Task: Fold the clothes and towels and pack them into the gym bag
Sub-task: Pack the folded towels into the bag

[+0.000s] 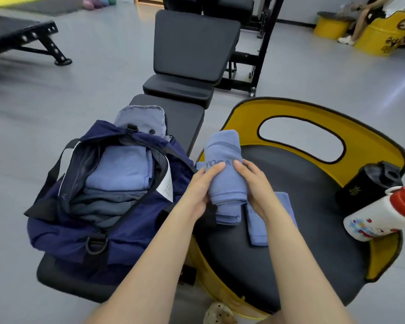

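Gripping the rolled blue yoga towel (225, 169) with left hand (200, 190) and right hand (255, 185) fingers clenched around it, a loose hold risks unrolling before the navy gym bag (84, 220).

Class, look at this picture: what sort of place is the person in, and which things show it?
Most likely a gym: a padded black weight bench, coloured kettlebells by the far wall, and an open gym bag being packed.
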